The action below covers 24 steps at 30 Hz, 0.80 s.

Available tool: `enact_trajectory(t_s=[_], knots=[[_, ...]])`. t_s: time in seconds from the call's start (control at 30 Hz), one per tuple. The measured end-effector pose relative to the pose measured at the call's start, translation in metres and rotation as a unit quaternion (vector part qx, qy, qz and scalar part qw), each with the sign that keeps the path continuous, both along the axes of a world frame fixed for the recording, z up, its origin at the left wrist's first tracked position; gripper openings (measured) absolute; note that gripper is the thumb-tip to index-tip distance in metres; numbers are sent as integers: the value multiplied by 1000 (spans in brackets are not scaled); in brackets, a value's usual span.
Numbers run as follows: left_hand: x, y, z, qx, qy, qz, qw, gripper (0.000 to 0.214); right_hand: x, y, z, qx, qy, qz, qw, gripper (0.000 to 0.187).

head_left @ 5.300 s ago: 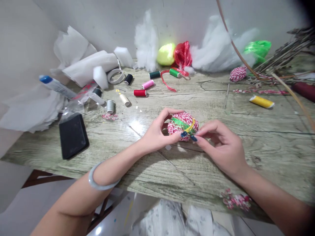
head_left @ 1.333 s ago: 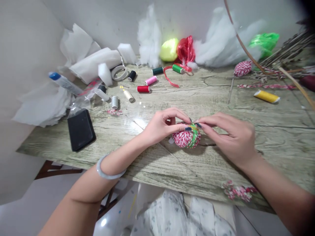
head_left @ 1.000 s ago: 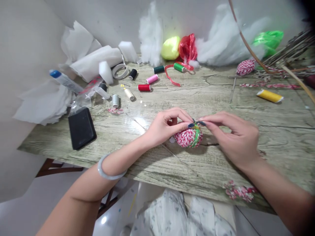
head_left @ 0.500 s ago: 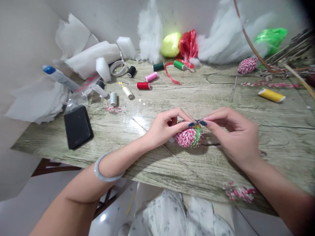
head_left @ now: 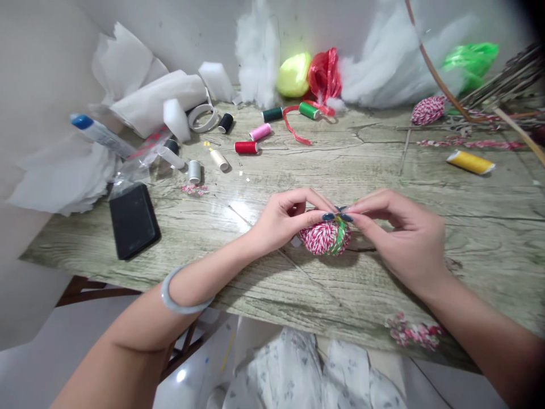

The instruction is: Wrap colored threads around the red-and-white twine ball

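Note:
A small ball wound in red-and-white twine (head_left: 320, 240) rests on the wooden table (head_left: 298, 170), with a green ribbon (head_left: 339, 241) running over it. My left hand (head_left: 284, 220) and my right hand (head_left: 402, 236) meet over its top. Both pinch the ribbon's ends with thumb and forefinger just above the ball. The knot itself is hidden by my fingertips. A pale bangle (head_left: 181, 295) sits on my left forearm.
Several thread spools (head_left: 247, 146) lie behind the ball, and a yellow one (head_left: 470, 162) at the right. A black case (head_left: 131, 220), a blue-capped tube (head_left: 100, 133) and white paper (head_left: 145, 108) are at the left. Stuffing (head_left: 383, 62), a second twine ball (head_left: 428, 109) and twigs (head_left: 502, 85) line the back.
Since five seconds ago the ball has been turned so the ribbon runs over its right side, and my fingers have shifted from its front to its top. In the last second hardly anything moved.

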State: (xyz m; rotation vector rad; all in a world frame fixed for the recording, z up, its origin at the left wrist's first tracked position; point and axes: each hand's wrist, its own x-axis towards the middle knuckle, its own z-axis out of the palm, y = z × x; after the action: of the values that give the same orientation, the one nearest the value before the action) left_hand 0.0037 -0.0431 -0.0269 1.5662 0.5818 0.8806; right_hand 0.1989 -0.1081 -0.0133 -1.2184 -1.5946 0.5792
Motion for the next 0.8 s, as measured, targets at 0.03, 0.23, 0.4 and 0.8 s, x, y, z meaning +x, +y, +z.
enact_trajectory(t_s=[0.03, 0.23, 0.4, 0.8], knots=[[0, 0, 0, -3, 0, 0, 1000, 16, 0, 0, 0, -1, 2, 0, 1000, 6], [0, -1, 0, -25, 4, 0, 1000, 17, 1, 2, 0, -76, 53, 8, 996, 5], [1, -3, 3, -33, 12, 7, 999, 22, 1, 6, 1, -111, 83, 13, 990, 7], [3, -6, 5, -76, -55, -25, 995, 13, 0, 3, 1, -116, 84, 28, 989, 8]])
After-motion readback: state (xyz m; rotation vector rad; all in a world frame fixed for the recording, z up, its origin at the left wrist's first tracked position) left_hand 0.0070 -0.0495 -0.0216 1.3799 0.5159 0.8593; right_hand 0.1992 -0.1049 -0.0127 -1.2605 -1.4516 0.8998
